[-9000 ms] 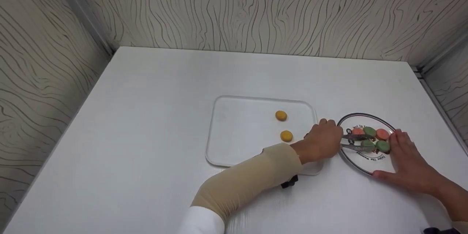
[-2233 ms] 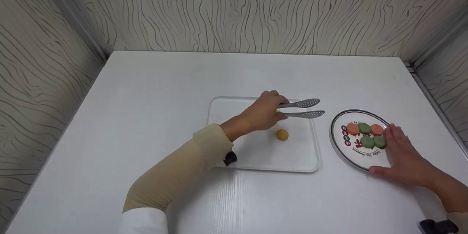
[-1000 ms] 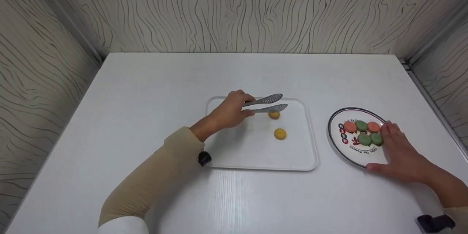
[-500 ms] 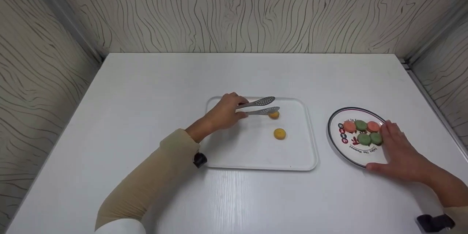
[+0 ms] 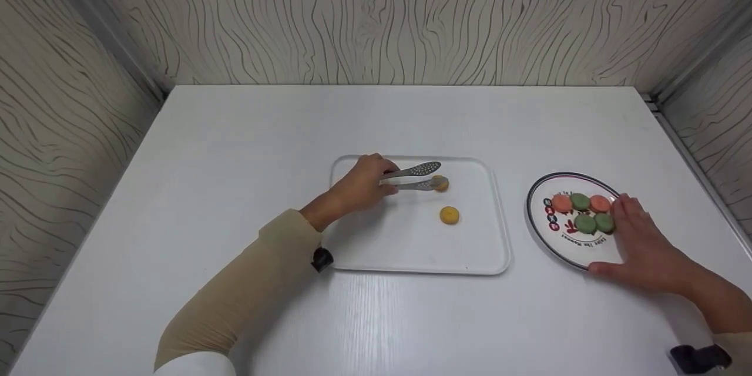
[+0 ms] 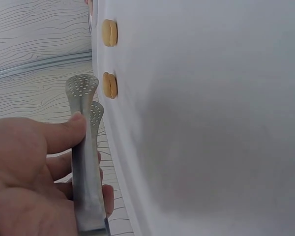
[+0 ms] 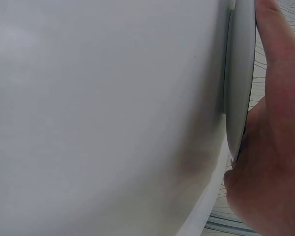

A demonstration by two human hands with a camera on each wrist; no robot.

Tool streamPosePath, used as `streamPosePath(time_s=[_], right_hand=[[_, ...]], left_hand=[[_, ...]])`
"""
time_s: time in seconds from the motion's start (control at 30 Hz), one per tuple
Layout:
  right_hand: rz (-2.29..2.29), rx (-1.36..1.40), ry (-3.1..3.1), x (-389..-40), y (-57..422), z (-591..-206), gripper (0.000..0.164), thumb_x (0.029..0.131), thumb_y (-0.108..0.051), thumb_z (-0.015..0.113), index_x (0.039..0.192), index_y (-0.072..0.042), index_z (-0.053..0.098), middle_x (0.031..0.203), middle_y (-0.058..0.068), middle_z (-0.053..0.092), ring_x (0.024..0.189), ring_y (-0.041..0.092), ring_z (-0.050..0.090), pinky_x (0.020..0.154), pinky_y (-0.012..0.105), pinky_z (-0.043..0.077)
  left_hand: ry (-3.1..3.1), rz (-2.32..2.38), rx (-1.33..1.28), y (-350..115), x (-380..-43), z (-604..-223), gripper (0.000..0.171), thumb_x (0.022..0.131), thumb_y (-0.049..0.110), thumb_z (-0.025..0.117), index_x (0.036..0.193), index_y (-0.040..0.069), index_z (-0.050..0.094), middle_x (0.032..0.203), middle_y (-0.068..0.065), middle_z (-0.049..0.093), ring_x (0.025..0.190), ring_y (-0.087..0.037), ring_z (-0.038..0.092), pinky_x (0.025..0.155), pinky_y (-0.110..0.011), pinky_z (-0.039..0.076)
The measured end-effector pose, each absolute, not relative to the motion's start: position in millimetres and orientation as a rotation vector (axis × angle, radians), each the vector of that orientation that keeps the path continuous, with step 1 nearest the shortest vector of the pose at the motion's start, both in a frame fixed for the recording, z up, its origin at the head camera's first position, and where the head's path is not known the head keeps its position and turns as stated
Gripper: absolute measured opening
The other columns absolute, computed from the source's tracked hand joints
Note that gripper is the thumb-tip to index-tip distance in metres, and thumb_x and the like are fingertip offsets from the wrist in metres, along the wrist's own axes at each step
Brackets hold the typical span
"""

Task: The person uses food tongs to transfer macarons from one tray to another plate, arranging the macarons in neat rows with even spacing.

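My left hand [image 5: 361, 184] holds metal tongs [image 6: 84, 167] with perforated tips, thumb on one arm and fingers behind the other. The tongs' arms stand apart. In the head view, the nearer tip overlaps the far yellow macaron [image 5: 442, 186]; from the left wrist, nothing shows gripped between the tips. A second yellow macaron [image 5: 449, 215] lies nearer on the white tray [image 5: 411, 258]. At right, my right hand [image 5: 652, 252] rests against the rim of a round plate [image 5: 552, 241], fingers extended and thumb spread. Pink macarons [image 5: 561, 204] and green macarons [image 5: 585, 223] sit on this plate.
The white table [image 5: 264, 129] carries tray and plate side by side, with a gap between them. Patterned panels [image 5: 376, 17] rise behind the table and at both sides.
Earlier the tongs were at a green macaron on the plate; since then my left hand has come back left over the tray. Lately the tongs shifted slightly toward me. My right hand stays at the plate.
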State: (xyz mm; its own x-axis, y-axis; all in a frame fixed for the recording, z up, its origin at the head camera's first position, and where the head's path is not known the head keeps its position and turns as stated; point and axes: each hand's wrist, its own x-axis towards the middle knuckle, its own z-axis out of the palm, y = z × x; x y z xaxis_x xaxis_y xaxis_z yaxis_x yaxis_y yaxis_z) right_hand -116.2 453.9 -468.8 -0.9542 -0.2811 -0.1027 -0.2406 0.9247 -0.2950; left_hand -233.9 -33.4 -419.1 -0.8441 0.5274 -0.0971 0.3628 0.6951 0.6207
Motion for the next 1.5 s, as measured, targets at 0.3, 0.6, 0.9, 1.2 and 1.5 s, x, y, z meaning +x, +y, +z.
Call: streamPosePath(time_s=[0.3, 0.6, 0.9, 1.2, 1.5], right_hand=[[-0.425, -0.415, 2.940, -115, 455, -469, 0.129, 0.083, -0.049, 0.080, 0.152, 0.019, -0.005, 0.160, 0.040, -0.006, 0.151, 0.042, -0.021, 0.109, 0.019, -0.023], [-0.414, -0.413, 2.934, -116, 453, -466, 0.128, 0.084, -0.049, 0.079, 0.151, 0.021, -0.004, 0.159, 0.042, -0.004, 0.150, 0.045, -0.019, 0.108, 0.018, -0.023], [-0.417, -0.400, 2.925, -116, 452, -465, 0.129, 0.084, -0.050, 0.079, 0.151, 0.021, -0.005, 0.159, 0.042, -0.004, 0.150, 0.046, -0.019, 0.109, 0.020, -0.023], [-0.446, -0.396, 2.926, -116, 453, -467, 0.130, 0.083, -0.049, 0.080, 0.151, 0.020, -0.006, 0.159, 0.041, -0.007, 0.150, 0.044, -0.021, 0.110, 0.022, -0.023], [-0.433, -0.390, 2.920, -116, 452, -466, 0.130, 0.083, -0.049, 0.080, 0.151, 0.021, -0.006, 0.159, 0.043, -0.006, 0.150, 0.045, -0.021, 0.111, 0.025, -0.023]], left_hand=[[2.659, 0.816, 0.688, -33, -236, -426, 0.035, 0.098, 0.013, 0.070, 0.130, -0.001, 0.064, 0.123, -0.012, 0.064, 0.120, -0.026, 0.053, 0.105, -0.038, 0.043], [2.666, 0.803, 0.674, -30, -237, -430, 0.035, 0.096, 0.011, 0.071, 0.129, -0.001, 0.065, 0.120, -0.011, 0.065, 0.116, -0.025, 0.054, 0.103, -0.037, 0.043], [2.680, 0.784, 0.716, -29, -237, -431, 0.035, 0.096, 0.011, 0.072, 0.128, -0.001, 0.065, 0.120, -0.012, 0.065, 0.116, -0.027, 0.054, 0.104, -0.038, 0.043], [2.678, 0.774, 0.760, -30, -239, -431, 0.032, 0.096, 0.011, 0.071, 0.125, -0.001, 0.067, 0.116, -0.013, 0.066, 0.110, -0.028, 0.055, 0.102, -0.040, 0.042], [2.686, 0.792, 0.818, -29, -239, -433, 0.031, 0.095, 0.010, 0.072, 0.123, -0.003, 0.068, 0.114, -0.015, 0.067, 0.109, -0.030, 0.057, 0.102, -0.041, 0.042]])
